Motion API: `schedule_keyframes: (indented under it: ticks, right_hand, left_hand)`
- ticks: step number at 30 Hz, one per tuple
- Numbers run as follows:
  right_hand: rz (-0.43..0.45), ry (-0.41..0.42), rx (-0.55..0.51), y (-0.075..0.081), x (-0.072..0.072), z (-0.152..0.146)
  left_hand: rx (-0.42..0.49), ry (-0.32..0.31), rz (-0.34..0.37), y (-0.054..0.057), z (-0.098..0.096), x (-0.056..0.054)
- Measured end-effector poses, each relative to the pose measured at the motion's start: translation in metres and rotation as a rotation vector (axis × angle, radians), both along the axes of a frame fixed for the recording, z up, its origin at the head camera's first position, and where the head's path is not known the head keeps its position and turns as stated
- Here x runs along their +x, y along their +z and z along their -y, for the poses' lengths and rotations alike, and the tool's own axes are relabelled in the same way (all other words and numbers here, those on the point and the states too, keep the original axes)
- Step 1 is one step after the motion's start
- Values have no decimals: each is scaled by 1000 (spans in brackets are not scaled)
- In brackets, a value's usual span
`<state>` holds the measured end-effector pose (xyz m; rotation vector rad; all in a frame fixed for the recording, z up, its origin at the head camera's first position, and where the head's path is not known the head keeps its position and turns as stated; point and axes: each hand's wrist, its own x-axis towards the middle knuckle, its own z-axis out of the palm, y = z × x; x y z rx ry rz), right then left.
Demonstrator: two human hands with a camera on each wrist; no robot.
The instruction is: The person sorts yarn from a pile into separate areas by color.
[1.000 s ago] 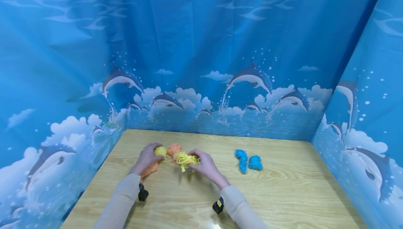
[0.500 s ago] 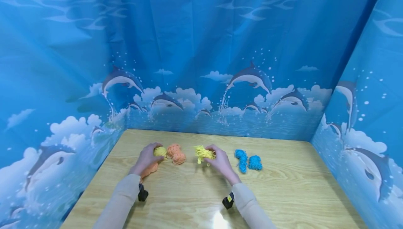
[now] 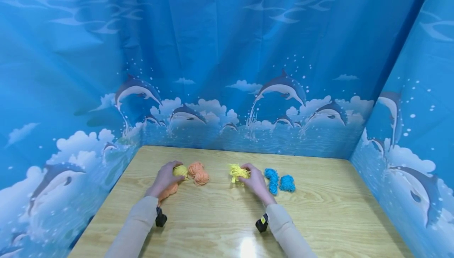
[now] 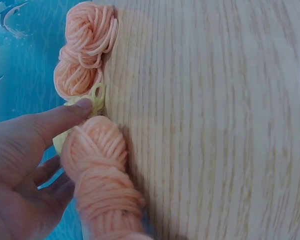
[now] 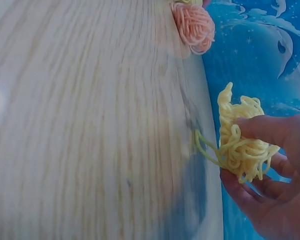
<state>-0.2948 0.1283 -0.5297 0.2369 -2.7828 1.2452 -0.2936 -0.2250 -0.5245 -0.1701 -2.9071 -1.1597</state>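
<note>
My right hand (image 3: 256,179) pinches a loose, tangled bundle of yellow yarn (image 5: 245,145) between thumb and fingers, with a loop hanging from it. My left hand (image 3: 166,177) grips a second, paler yellow yarn bundle (image 3: 180,172) at the left of the table; in the left wrist view most of it is hidden behind the thumb and the peach yarn. Close by that hand lies one peach yarn skein (image 4: 107,180), partly under the wrist in the head view. Another peach skein (image 3: 198,173), twisted in its middle, lies just right of the left hand's yarn.
Two blue yarn pieces, a long skein (image 3: 272,181) and a rounder bundle (image 3: 287,183), lie right of my right hand. All of it is on a wooden table (image 3: 220,218). A blue dolphin-print curtain (image 3: 227,73) stands along the back and sides.
My right hand has carried its yellow yarn to the right, away from the peach skein and towards the blue yarn. The left hand stays where it was.
</note>
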Motion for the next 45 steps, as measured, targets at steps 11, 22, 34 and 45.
schedule_keyframes:
  ticks: [11,22,34,45]
  right_hand:
    - [54,-99,52,-3,-2,-4]
    - [105,-23,59,1,4,-11]
    - [65,-26,6,-3,7,-11]
    - [67,-49,-1,-4,9,-7]
  left_hand:
    - [-24,-2,-11,-1,1,-1]
    - [1,12,-5,-2,0,0]
    - [30,72,-19,-3,-6,4]
    - [-29,81,-72,-5,-4,2]
